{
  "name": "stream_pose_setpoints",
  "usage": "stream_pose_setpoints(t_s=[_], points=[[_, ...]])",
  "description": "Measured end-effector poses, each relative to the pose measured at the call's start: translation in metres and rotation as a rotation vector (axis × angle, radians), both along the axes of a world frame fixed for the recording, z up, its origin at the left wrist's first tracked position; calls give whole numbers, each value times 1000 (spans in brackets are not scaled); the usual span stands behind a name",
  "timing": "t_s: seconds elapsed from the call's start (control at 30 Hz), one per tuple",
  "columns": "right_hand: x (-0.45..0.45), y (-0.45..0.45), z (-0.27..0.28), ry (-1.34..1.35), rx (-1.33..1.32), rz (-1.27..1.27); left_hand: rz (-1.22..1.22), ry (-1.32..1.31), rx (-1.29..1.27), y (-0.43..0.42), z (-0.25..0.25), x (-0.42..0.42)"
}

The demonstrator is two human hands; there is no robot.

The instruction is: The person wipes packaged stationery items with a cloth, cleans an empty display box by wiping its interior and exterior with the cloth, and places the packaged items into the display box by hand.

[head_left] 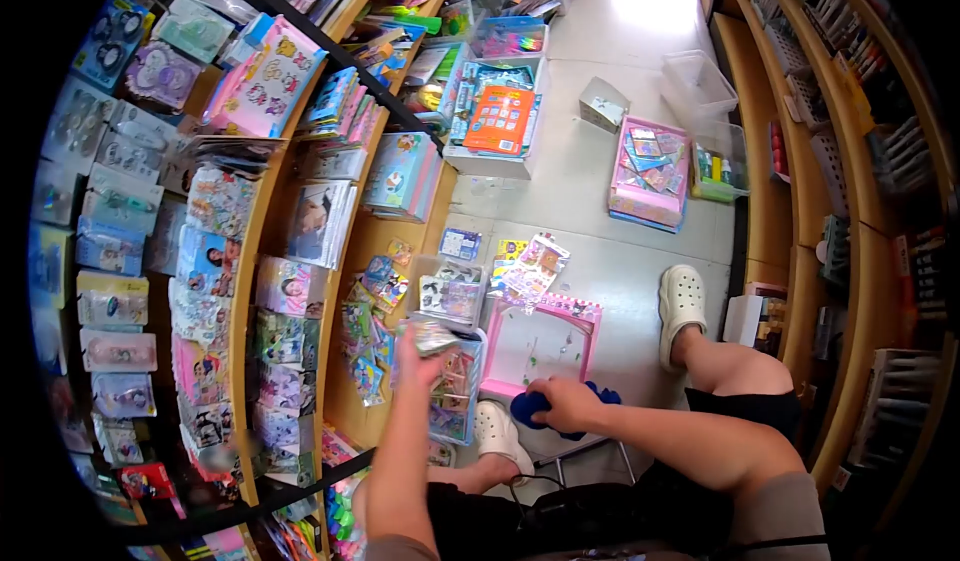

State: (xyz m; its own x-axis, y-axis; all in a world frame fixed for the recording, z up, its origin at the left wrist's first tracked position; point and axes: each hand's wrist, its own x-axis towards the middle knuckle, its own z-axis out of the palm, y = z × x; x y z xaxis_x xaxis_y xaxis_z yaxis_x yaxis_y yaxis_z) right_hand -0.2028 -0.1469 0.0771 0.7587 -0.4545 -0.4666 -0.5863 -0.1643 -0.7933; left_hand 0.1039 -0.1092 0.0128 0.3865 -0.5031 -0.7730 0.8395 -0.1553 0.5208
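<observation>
My left hand point(424, 367) is closed around a small stack of thin, shiny packets point(434, 338), held over the transparent bins beside the lower shelf. One bin point(447, 313) holds flat packets with dark prints; the nearer bin point(455, 401) holds colourful packets. My right hand point(570, 405) grips a dark blue, fluffy bundle point(530, 409), whose kind I cannot make out. It is at the near edge of a pink-rimmed box point(592, 333) on the floor, with a few small thin bits inside. Beyond that box lie loose sticker-like packets point(537, 264).
Shelves point(262, 251) full of hanging packets and notebooks rise on the left. Pen racks point(840, 141) line the right. Further up the aisle stand a white bin point(492, 166), a pink box point(648, 203) of cards and a transparent container point(700, 83). My feet in pale clogs point(682, 306) flank the pink-rimmed box.
</observation>
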Motion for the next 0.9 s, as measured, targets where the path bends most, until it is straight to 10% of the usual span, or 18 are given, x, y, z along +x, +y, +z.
stream_pose_setpoints(t_s=[0.2, 0.33, 0.53, 0.7, 0.9], points=[[-24, -12, 8, 69, 44, -64, -82, -674, 195, -11, -39, 168], [-32, -16, 5, 108, 84, -94, -226, -1227, 1119, -61, -15, 116], [-25, -25, 30, 27, 103, -27, -916, -1971, 144, -104, -124, -32], [-28, -34, 39, 33, 143, -44, -1256, -1803, 191, -138, -161, -125], [-46, -53, 38, 124, 177, -101, -1027, -1950, 253, -137, -153, -74]])
